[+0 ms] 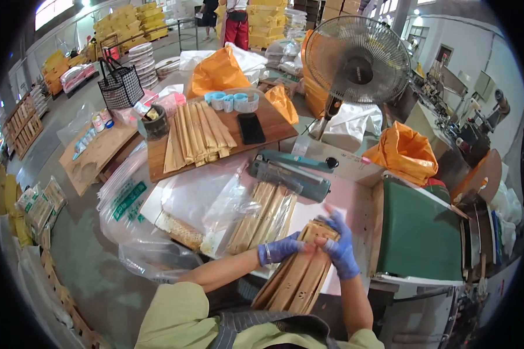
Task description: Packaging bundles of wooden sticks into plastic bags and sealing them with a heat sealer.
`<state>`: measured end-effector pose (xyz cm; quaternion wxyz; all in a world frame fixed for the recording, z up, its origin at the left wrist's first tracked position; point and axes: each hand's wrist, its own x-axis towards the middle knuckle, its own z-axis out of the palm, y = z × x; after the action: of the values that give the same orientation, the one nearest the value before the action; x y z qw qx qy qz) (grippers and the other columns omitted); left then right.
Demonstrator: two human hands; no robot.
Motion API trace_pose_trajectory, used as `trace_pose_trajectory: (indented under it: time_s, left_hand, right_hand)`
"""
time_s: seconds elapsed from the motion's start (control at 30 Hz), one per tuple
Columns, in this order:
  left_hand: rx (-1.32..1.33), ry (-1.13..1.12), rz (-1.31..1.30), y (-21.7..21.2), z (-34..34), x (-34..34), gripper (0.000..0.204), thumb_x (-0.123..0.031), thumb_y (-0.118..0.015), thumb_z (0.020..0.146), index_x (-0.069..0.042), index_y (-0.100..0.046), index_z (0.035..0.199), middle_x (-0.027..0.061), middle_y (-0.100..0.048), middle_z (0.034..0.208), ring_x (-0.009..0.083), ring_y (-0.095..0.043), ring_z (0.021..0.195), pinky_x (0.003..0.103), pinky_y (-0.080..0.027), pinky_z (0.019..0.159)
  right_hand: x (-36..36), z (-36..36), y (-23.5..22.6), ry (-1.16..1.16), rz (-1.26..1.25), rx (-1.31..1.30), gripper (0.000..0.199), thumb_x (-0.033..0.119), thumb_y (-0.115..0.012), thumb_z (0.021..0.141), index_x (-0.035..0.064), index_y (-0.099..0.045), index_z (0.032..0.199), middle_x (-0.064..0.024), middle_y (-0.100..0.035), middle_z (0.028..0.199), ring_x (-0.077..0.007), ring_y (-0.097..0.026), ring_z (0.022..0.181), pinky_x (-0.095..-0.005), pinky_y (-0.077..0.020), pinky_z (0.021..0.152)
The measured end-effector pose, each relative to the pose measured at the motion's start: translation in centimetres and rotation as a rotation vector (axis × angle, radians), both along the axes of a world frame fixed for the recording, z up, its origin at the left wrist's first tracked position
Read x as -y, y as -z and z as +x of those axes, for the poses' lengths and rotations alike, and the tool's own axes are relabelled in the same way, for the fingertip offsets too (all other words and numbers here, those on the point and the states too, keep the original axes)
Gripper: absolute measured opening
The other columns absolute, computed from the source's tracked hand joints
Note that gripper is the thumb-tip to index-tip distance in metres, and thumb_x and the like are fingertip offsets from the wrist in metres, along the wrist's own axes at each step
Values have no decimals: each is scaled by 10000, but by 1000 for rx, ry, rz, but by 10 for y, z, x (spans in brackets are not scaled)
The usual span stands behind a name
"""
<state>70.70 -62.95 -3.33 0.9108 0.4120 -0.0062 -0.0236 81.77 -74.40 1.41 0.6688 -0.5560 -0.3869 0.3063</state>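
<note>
A bundle of long, flat brown paper packets (297, 278) is held upright and tilted close to my body. My left hand (281, 249), in a blue glove, grips its left side near the upper end. On the right side of that end, my gloved right hand (342, 249) has its thumb pressed on the packets and its fingers curled around the back. Just left of the hands, more brown packets lie inside a clear plastic bag (262, 216) on the worktable (360, 232). Beyond the hands sits a teal bag sealer (294, 177).
Clear bags (125, 200) hang at the left. On a wooden board (282, 125) lie more brown packets (198, 134), a black phone (251, 128) and blue tape rolls (227, 102). A fan (358, 61) stands behind; a green-topped surface (419, 232) and an orange sack (403, 152) are at right.
</note>
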Motion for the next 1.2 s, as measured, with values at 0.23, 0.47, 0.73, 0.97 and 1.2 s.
trace_pose_trajectory:
  time_s: [0.23, 0.47, 0.73, 0.97, 1.2]
  left_hand:
    - [-451, -214, -335, 52, -77, 22, 674, -475, -688, 682, -43, -460, 1147, 90, -573, 998, 184, -575, 879, 293, -489, 777]
    - [-288, -1331, 1541, 56, -141, -59, 196, -157, -585, 744, -40, -630, 895, 154, -536, 1058, 288, -500, 961, 360, -369, 877]
    - [-643, -804, 1897, 86, -124, -141, 331, -184, -400, 848, -66, -460, 1151, 207, -552, 976, 341, -569, 788, 455, -459, 654]
    - [-147, -909, 2128, 87, -181, -41, 616, -3, -448, 769, -229, -310, 1325, 83, -382, 1320, 216, -567, 594, 313, -465, 466]
    - [385, -755, 1943, 87, -107, 14, 527, -136, -412, 844, -302, -295, 1330, 136, -464, 1182, 208, -545, 526, 317, -449, 408]
  right_hand:
    - [-38, -16, 61, -565, -160, -457, 329, 207, -635, 663, -11, -616, 909, -70, -623, 836, -150, -581, 801, -277, -449, 787]
    - [-57, -26, 65, -569, -154, -543, 215, 135, -598, 690, -20, -619, 837, -79, -622, 812, -151, -587, 753, -261, -464, 736]
    - [-105, -58, 102, -681, -141, -128, 226, 169, -596, 737, -11, -627, 870, -116, -624, 941, -201, -570, 899, -310, -427, 849]
    - [-121, -116, 107, -486, -217, -323, 434, 110, -610, 762, 5, -478, 1162, -100, -560, 1045, -136, -557, 872, -245, -418, 843]
    - [34, -1, 290, -461, 322, -751, 500, 188, -477, 874, -41, -276, 1271, -182, -434, 1214, -257, -535, 992, -374, -479, 828]
